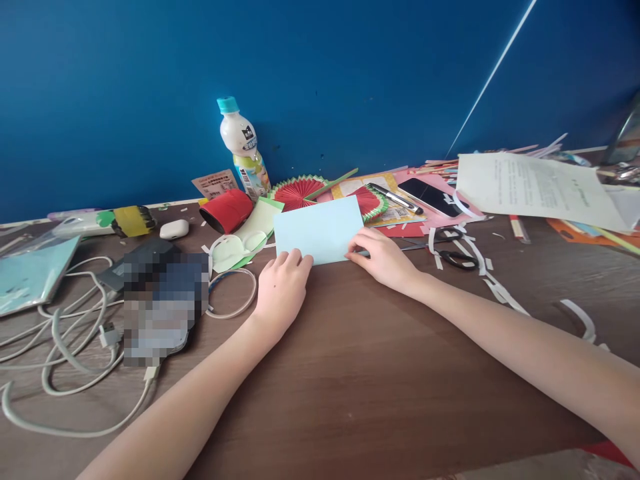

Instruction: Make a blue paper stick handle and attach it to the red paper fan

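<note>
Blue paper: the light blue sheet (pixel 320 230) is lying flat on the brown desk (pixel 360 373), near its middle, straight ahead of the person.
Left hand: the left hand (pixel 283 288) is resting palm down and open, its fingertips pressing the sheet's near left corner.
Right hand: the right hand (pixel 383 257) is bending its fingers onto the near right corner; whether the thumb is pinching from beneath, I cannot tell.
Just left: pale green cut-outs (pixel 250 235) are lying beside the sheet, with a white ring (pixel 233 293) near the left hand.
Just right: black-handled scissors (pixel 453 257) are lying among white paper strips (pixel 500 290).
Behind: red pleated fans (pixel 297 192), a pen (pixel 397 199) and a phone (pixel 430 195) are crowding the far edge.
Far back: a bottle (pixel 244 150) is standing against the blue wall (pixel 350 73).
Far left: white cables (pixel 75 333) are looping across the desk.
</note>
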The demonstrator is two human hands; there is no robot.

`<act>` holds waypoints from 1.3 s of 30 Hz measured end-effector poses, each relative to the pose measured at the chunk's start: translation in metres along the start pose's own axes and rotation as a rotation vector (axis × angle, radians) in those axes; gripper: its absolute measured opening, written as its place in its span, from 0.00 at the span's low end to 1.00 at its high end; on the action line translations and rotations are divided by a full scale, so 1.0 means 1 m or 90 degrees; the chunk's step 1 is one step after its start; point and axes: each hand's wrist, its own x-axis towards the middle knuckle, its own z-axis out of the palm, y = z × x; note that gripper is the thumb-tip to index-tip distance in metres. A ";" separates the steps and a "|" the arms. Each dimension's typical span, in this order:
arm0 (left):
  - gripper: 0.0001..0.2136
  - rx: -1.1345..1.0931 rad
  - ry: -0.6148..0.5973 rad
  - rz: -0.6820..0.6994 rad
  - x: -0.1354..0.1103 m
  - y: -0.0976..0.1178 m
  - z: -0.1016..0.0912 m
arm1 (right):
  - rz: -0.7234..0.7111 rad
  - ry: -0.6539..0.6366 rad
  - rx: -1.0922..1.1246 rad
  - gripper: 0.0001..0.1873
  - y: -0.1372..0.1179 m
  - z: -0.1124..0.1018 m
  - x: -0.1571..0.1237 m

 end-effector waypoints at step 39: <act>0.20 -0.143 -0.046 0.001 -0.015 0.020 0.002 | -0.037 0.135 -0.377 0.14 -0.005 -0.012 -0.014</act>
